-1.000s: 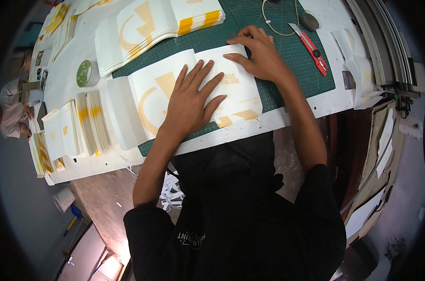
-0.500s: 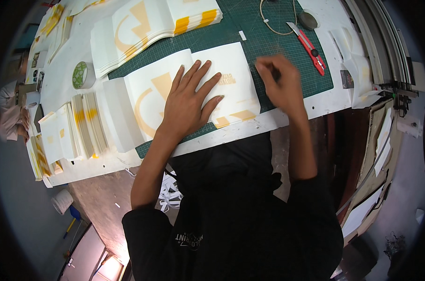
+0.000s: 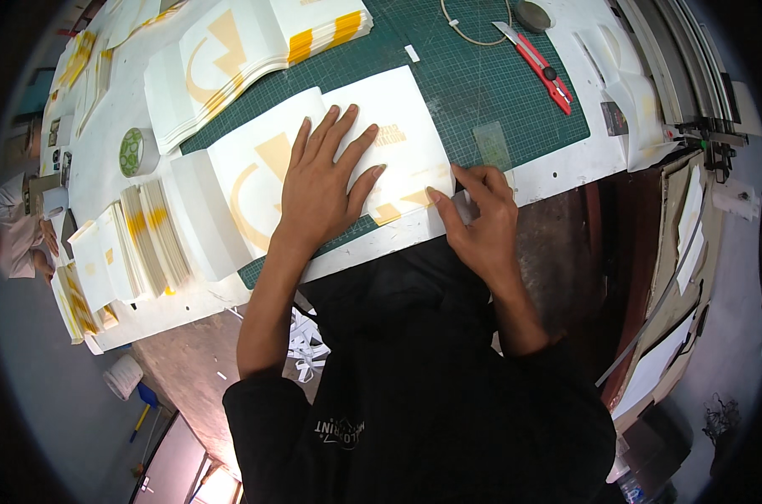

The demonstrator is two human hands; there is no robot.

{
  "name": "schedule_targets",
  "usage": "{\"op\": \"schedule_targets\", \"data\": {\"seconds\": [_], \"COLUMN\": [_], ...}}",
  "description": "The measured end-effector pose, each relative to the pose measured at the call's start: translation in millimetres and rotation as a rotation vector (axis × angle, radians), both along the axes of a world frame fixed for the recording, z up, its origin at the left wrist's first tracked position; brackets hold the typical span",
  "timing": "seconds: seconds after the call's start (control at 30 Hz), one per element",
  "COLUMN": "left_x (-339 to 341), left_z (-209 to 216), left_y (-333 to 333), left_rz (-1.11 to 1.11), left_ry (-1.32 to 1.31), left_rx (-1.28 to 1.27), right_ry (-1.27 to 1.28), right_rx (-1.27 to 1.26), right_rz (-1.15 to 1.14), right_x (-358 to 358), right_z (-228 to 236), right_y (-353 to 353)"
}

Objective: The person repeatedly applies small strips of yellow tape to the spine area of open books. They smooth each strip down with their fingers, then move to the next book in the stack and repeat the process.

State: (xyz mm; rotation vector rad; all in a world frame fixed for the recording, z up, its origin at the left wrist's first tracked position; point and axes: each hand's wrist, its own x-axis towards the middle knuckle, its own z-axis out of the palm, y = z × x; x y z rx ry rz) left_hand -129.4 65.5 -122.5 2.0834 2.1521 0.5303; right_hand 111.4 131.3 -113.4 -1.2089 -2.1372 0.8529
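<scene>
Fingers (image 3: 469,181) of right hand (image 3: 480,223) pinching near corner of white printed sheet (image 3: 398,134) at tabletop (image 3: 566,176) edge, left hand (image 3: 320,185) splayed flat upon it over green cutting mat (image 3: 482,92); risk: sheet creasing if pulled while pinned; red utility knife (image 3: 536,67) beyond.

Single view, head-mounted wide fisheye, looking steeply down from above the person's own torso, which fills the lower centre of the frame. Faces a worktable running diagonally across the upper half; table edge and mat (image 3: 482,92) lines bow toward the rim. Close range: left hand (image 3: 322,181) and right hand (image 3: 480,220) sit near mid-frame, forearms entering from below. Floor visible lower left and along the right side. Dark vignette rings all corners. Upright, unmirrored, frame left is the person's left. No second view now, so no overlap to report.
</scene>
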Motion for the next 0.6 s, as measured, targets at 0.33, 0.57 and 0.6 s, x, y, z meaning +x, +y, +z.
{"op": "schedule_targets", "data": {"seconds": [0.33,0.57,0.6], "left_x": [0.4,0.6,0.6], "left_z": [0.4,0.3,0.1], "left_y": [0.7,0.6,0.4], "left_rz": [0.003,-0.010,-0.009], "left_ry": [-0.003,-0.033,-0.034], "left_rx": [0.000,0.004,0.004], "right_ry": [0.017,0.042,0.038], "right_rx": [0.085,-0.054,-0.067], "right_rz": [0.047,0.015,0.015], "right_x": [5.2,4.8,4.5], "right_z": [-5.6,-3.0,-2.3], "right_y": [-6.7,-6.9,-6.6]}}
